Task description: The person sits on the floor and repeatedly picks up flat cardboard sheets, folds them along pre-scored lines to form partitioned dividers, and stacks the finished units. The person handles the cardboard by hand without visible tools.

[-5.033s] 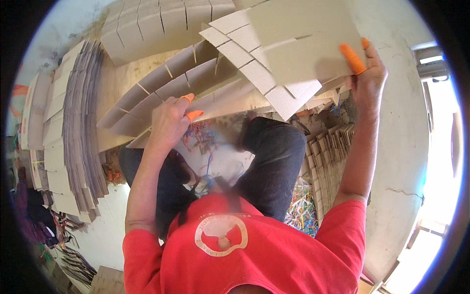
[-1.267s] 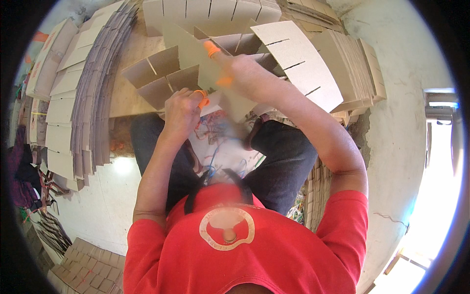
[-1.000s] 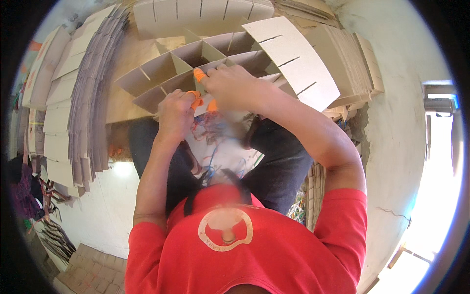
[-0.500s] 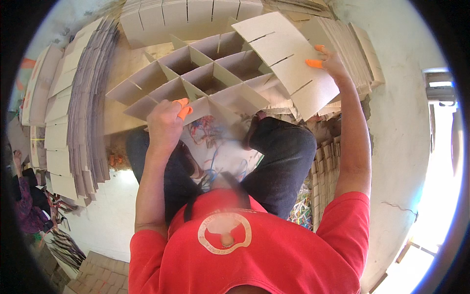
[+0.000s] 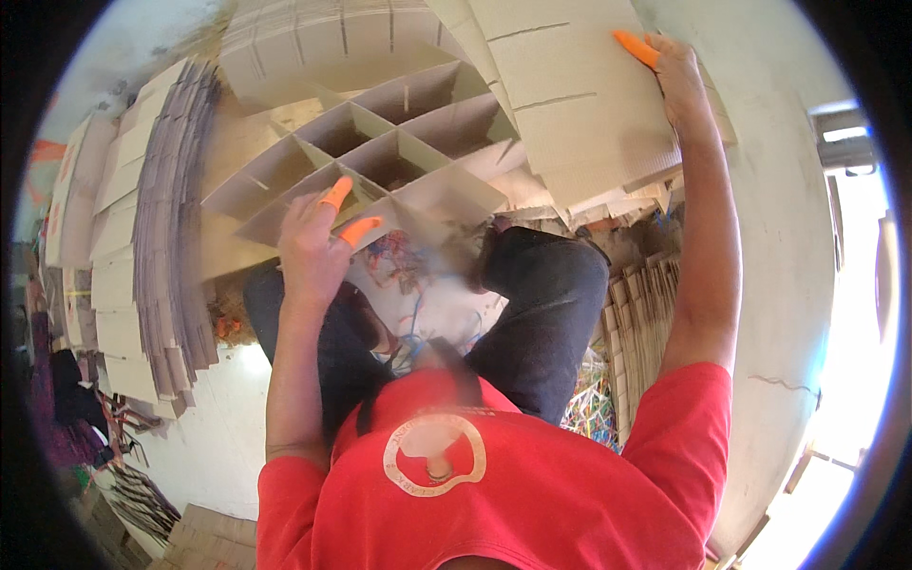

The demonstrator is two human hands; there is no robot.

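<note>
Left hand (image 5: 309, 247) pinches cardboard grid (image 5: 370, 157) edge; right hand (image 5: 679, 76) grips slotted sheet (image 5: 579, 104)

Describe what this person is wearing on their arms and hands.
Both forearms are bare below short red sleeves. The left hand has orange rubber-like finger covers on two fingers. The right hand shows one orange cover. No gloves, watch or bracelets visible.

The pale floor (image 5: 788, 247) carries stacks of flat cardboard sheets (image 5: 171, 237) at the left, slotted cardboard strips (image 5: 579, 104) ahead, and what seem to be coloured scraps (image 5: 594, 413) by the knee.
</note>
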